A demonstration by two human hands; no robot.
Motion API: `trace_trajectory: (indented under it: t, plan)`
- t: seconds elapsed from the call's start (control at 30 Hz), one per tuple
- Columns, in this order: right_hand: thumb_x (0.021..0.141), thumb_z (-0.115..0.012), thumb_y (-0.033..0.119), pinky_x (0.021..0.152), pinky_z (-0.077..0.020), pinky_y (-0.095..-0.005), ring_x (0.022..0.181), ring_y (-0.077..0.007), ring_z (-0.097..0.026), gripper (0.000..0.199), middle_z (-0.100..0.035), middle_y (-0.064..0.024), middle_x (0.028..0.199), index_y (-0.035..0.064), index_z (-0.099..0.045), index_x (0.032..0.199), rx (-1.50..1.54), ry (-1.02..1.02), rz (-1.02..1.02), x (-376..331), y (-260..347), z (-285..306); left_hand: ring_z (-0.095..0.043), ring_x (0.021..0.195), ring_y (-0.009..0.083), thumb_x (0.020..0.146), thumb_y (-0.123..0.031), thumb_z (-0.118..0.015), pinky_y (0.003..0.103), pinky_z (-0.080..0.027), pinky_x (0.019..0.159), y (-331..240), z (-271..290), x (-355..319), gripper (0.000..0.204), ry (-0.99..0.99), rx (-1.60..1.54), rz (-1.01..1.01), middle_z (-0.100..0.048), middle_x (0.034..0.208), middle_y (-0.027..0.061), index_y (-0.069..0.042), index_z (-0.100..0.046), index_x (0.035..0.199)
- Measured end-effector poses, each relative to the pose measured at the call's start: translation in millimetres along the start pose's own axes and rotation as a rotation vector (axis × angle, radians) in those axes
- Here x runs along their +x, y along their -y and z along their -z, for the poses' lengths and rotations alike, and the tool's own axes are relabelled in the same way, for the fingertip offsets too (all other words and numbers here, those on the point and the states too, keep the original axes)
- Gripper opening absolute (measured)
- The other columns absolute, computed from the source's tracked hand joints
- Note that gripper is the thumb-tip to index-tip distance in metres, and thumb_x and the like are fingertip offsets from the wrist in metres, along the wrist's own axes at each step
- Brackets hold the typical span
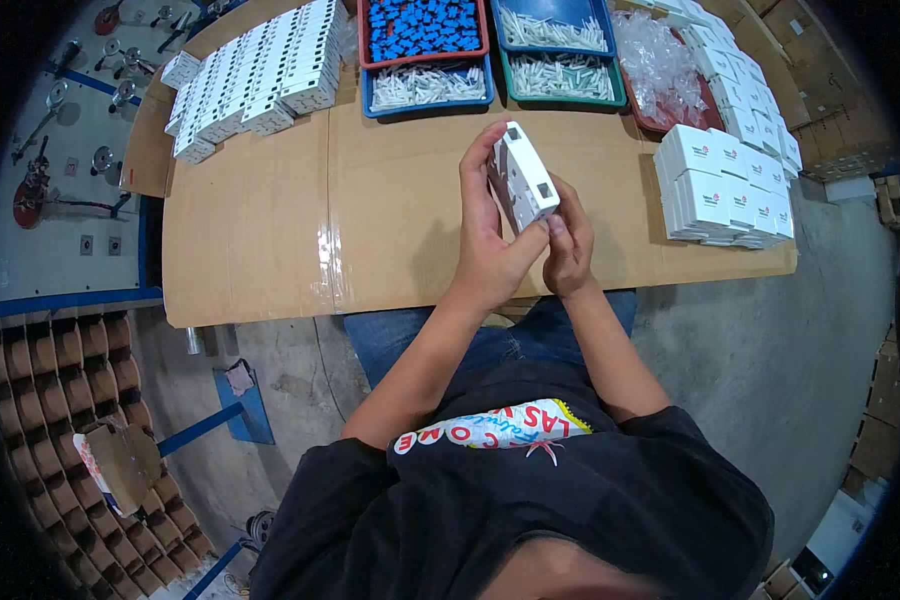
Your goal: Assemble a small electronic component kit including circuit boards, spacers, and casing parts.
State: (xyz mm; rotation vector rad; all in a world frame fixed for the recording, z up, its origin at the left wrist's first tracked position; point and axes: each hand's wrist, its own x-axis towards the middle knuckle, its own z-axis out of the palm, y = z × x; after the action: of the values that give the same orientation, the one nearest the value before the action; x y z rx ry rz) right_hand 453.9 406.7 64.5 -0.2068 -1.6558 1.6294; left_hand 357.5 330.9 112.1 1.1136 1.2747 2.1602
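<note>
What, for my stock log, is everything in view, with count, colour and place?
Held box: one, white, between hands
Stacked boxes: many, white, far left
Printed boxes: many, white, right side
Pieces tray: one, red, far edge
Pieces: many, blue, in that tray
Stick trays: three, two blue, one green, far edge
Sticks: many, white, in those trays
Bag tray: one, red, far right
Bags: uncountable, clear, in that tray
Tabletop: one, tan, centre
Divided carton: one, brown, lower left
Cartons: several, brown, right edge
Bench: one, grey, upper left
Metal parts: several, mostly silver, on bench
Shirt: one, black, bottom
Left hand: one, bare, on held box
Right hand: one, bare, same box
</note>
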Motion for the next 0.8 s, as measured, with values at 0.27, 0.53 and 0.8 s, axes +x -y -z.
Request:
trace_trajectory:
  t: [0.27, 0.53, 0.8]
  plan:
    - [0.095, -0.068, 0.040, 0.117, -0.0360, -0.0460, 0.143, -0.0342, -0.046, 0.070, -0.051, -0.0233, 0.152, -0.0021, -0.050, 0.148, -0.454, 0.125, 0.279, 17.9, 6.8, 4.7, -0.067, 0.100, 0.0180, 0.104, -0.053, -0.051, 0.038, -0.059, 0.080, -5.8, 7.2, 2.5, 0.054, -0.443, -0.397, 0.678, -0.064, 0.120, 0.0065, -0.010, -0.050, 0.137]
    - [0.087, -0.081, 0.020, 0.104, -0.0491, -0.0407, 0.124, -0.0314, -0.061, 0.055, -0.064, -0.0173, 0.136, 0.0009, -0.063, 0.136, -0.393, -0.040, 0.184, 16.4, 0.3, 2.1, -0.067, 0.103, 0.0153, 0.105, -0.069, -0.036, 0.030, -0.051, 0.087, 10.9, 8.8, -0.8, 0.069, -0.260, -0.193, 0.625, -0.069, 0.113, 0.0044, -0.009, -0.061, 0.129]
    - [0.082, -0.086, 0.036, 0.106, -0.0476, -0.0426, 0.127, -0.0331, -0.060, 0.067, -0.057, -0.0205, 0.145, 0.0038, -0.063, 0.136, -0.471, 0.053, 0.197, 17.2, -3.2, 12.0, -0.070, 0.096, 0.0186, 0.105, -0.065, -0.040, 0.032, -0.058, 0.077, -0.9, 10.2, 0.8, 0.067, -0.254, -0.238, 0.830, -0.068, 0.115, 0.0105, -0.008, -0.053, 0.137]
